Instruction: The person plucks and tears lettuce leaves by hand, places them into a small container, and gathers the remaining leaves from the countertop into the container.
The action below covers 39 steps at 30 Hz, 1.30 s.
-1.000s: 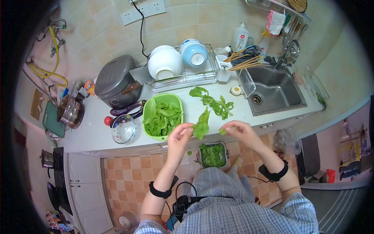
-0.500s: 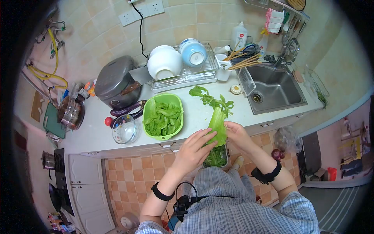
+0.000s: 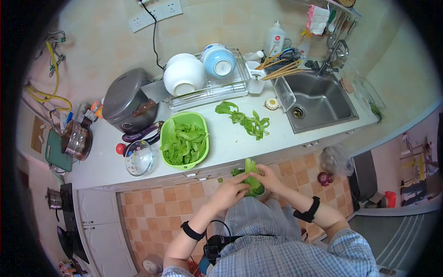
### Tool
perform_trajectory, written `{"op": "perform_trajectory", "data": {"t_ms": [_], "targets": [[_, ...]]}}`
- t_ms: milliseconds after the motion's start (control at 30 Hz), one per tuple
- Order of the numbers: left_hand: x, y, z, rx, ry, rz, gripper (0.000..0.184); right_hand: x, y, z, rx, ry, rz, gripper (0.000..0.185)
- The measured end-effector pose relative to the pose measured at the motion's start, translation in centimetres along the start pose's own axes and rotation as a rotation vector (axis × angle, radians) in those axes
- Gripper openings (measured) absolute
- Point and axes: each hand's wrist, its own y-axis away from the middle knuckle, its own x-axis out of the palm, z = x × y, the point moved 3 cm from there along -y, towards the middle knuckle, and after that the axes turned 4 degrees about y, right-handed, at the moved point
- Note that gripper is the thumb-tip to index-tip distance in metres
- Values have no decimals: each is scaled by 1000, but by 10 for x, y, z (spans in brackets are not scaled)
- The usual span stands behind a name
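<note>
Just beyond the counter's front edge, my left hand (image 3: 232,190) and my right hand (image 3: 268,178) are both closed on a light green leafy stalk (image 3: 250,167), low in front of my body. Below them, a container of greens on the floor is mostly hidden by the hands. On the counter, a green basket (image 3: 206,152) holds many lettuce leaves (image 3: 184,141). Torn leaf pieces (image 3: 254,124) lie to the right of the basket. A clear glass bowl (image 3: 140,158) stands at the basket's left.
Eggplants (image 3: 143,134), a tomato (image 3: 120,148) and a rice cooker (image 3: 127,101) are at the left. A dish rack (image 3: 210,98) with bowls stands behind. The sink (image 3: 320,101) is at the right. Onions (image 3: 325,178) lie on the floor.
Both hands have come together and moved down towards the floor container with a leafy stalk between them. The view has shifted slightly, moving the counter items left.
</note>
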Motion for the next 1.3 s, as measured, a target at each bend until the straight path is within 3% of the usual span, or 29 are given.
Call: {"op": "perform_trajectory", "data": {"t_ms": [33,100,200,367,400,467,600,667,833,900,1033,1067,1167,1300], "targets": [[5,2,7,1,9,7,22,0,1,-6,-85,193,-75,23],[18,7,28,-212,5,170,29,-2,7,-19,-24,297,-115,24],[24,3,48,-206,-35,37,33,2,8,-24,-46,548,-73,27],[38,-10,66,-314,31,116,36,5,-7,-33,-196,769,-87,32],[37,-13,66,-394,49,155,34,1,-15,-37,-200,772,-82,32],[39,-10,72,-417,115,113,32,-17,-33,-47,-97,394,-46,30],[33,9,81,-478,331,-57,24,-53,-76,2,-211,394,-161,27],[25,18,76,-529,382,-110,23,-58,-110,20,-292,634,-216,23],[10,44,61,-597,422,-255,22,-32,-200,35,-495,830,-334,23],[0,54,46,-715,460,-318,21,-18,-232,32,-478,846,-336,23],[-17,63,33,-729,374,-288,22,9,-273,16,-387,1012,-339,32],[-19,64,32,-757,399,-284,22,12,-282,11,-292,1078,-319,25],[-23,62,34,-789,420,-286,22,12,-271,19,-327,1327,-214,16],[-25,43,44,-705,407,-285,21,1,-255,31,-358,1002,-212,10]]}}
